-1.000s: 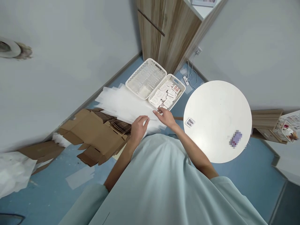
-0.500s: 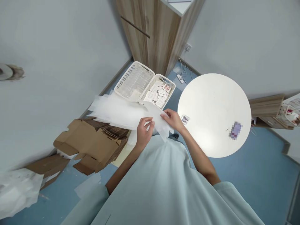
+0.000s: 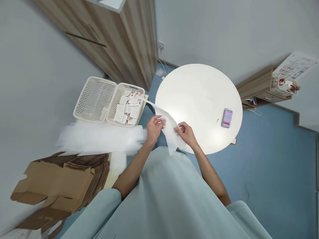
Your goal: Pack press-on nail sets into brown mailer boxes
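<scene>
white sheet held up at tabletop rim | right hand: fingers clamped on edge | left hand: opposite side, can't tell if gripping | likely light, floppy; pinch 2 edges

I'd call it a small packing room: flattened cartons at 8 o'clock, white sheets piled at 9, filled baskets at 10, wood-grain cabinet at 11, round counter near 3.

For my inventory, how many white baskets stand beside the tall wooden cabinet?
2: the left basket and the right basket directly beside it, nearer the round table. Any stacked underneath would be hidden.
</scene>
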Demonstrator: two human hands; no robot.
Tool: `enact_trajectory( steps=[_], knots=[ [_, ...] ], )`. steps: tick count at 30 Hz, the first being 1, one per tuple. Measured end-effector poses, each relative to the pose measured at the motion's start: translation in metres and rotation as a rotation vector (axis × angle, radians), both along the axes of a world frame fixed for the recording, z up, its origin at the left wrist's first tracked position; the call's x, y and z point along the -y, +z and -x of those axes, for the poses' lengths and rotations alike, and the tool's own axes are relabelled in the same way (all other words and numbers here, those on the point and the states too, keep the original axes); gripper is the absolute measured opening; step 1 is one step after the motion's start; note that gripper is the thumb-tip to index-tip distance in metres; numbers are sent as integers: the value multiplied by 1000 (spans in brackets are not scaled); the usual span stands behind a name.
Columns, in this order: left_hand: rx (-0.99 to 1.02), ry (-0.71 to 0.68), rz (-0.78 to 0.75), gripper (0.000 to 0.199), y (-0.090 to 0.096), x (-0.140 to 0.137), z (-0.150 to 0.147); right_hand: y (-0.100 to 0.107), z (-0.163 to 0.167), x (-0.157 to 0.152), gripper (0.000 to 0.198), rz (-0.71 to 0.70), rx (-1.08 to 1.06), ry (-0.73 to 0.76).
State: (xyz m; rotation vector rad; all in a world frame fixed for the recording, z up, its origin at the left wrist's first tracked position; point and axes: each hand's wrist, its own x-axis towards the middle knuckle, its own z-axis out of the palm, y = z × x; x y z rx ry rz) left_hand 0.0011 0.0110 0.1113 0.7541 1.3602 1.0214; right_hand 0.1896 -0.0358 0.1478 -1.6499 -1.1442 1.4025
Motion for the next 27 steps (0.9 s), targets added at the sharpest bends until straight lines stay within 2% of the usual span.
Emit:
enact_trajectory(
  steps=[4, 6, 9, 12, 16, 20, 24, 27],
  knots=[
    [-26, -80, 40, 58, -4, -1, -49, -5, -55, 12, 41, 84, -119, -35],
    [-37, -119, 69, 57, -4, -1, -69, -11, -81, 14, 44, 80, -144, -91],
    [-55, -170, 124, 53, -8, 1, -93, -27, -113, 13, 47, 38, -167, -167],
    [-82, -135, 180, 53, -21, 3, -112, -47, -134, 11, 42, 49, -159, -151],
    [-190, -112, 211, 42, -47, 5, -129, -73, -145, 11, 35, 75, -90, -107],
    [-395, -186, 121, 21, -68, 4, -139, -94, -144, 17, 33, 80, -96, -47],
    [-584, -259, -4, 7, -74, 5, -146, -108, -138, 24, 29, 20, -187, 17],
    [-486, -309, -19, 7, -73, 7, -150, -112, -132, 26, 23, 15, -213, 74]
  ],
)
